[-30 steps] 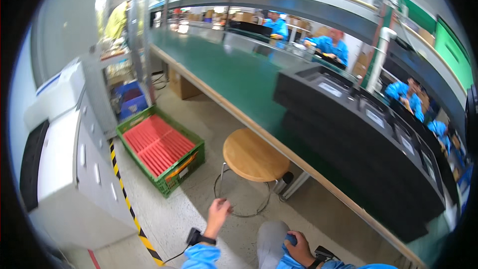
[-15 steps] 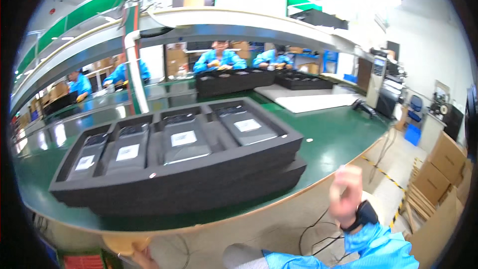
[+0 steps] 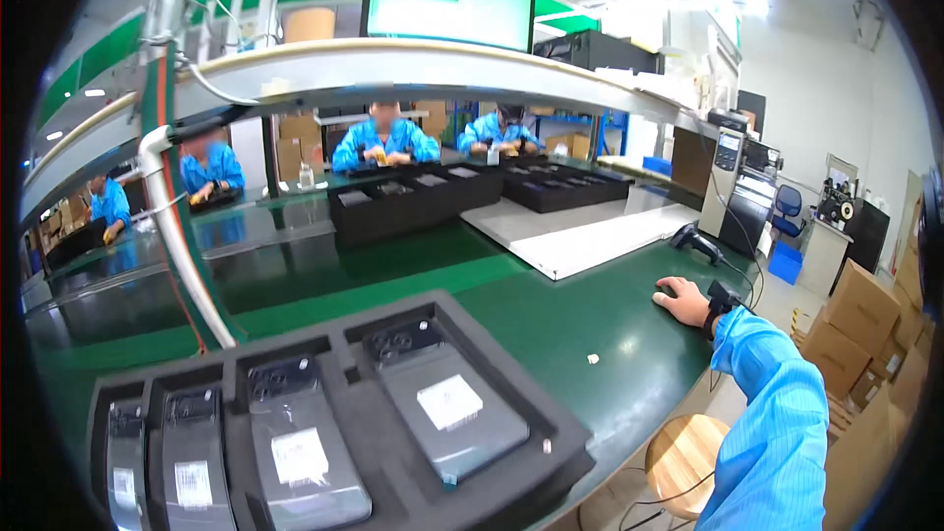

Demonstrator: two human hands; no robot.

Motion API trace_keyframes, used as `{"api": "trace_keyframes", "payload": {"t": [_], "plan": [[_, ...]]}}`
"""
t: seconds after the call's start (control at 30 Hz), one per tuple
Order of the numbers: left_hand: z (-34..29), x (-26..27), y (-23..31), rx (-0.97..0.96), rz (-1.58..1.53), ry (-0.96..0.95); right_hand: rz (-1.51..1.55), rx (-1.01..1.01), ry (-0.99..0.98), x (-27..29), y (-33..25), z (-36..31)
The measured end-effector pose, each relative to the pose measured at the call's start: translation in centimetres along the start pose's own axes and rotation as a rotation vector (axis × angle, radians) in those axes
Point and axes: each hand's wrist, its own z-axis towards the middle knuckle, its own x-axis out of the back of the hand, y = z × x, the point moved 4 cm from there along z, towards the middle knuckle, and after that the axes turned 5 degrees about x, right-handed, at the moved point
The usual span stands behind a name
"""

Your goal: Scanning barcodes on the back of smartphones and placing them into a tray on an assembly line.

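My right hand (image 3: 685, 302) rests on the green tabletop (image 3: 551, 324) near its right edge, fingers stretched out and nothing in them. A black watch-like band (image 3: 724, 305) is round that wrist. Just beyond the hand lies a dark handheld scanner (image 3: 696, 241) with a cable. Closer to me on the left is a black foam tray (image 3: 472, 334) with several phone-shaped dark devices in its slots, among them a smartphone (image 3: 408, 393) with a white label (image 3: 450, 401). My left hand is out of the picture.
A wooden stool (image 3: 683, 462) stands below the table edge. Farther off are a white board (image 3: 600, 241), more black trays (image 3: 413, 206) and several people in blue coats. A white pipe (image 3: 187, 236) rises at left; cardboard boxes (image 3: 855, 315) stand at right.
My right hand has gone from a raised, curled pose beyond the table edge forward onto the tabletop by the scanner. The view has shifted, with the foam tray now lower in it.
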Motion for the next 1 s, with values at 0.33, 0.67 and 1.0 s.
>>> {"api": "trace_keyframes", "payload": {"t": [0.33, 0.67, 1.0], "plan": [[-18.4, -1.7, 2.0, 0.266, 1.116, -0.571, -0.023, 0.231, -0.227, 0.9, 1.0, -0.6], [-48.5, 0.2, 1.9, 0.276, 1.479, -0.584, 0.059, 0.382, -0.257, 1.3, 1.6, 0.8], [-60.8, -5.3, 15.6, 1.471, 1.063, 0.197, 0.026, 0.401, -0.25, 0.9, 2.4, 1.4]]}}
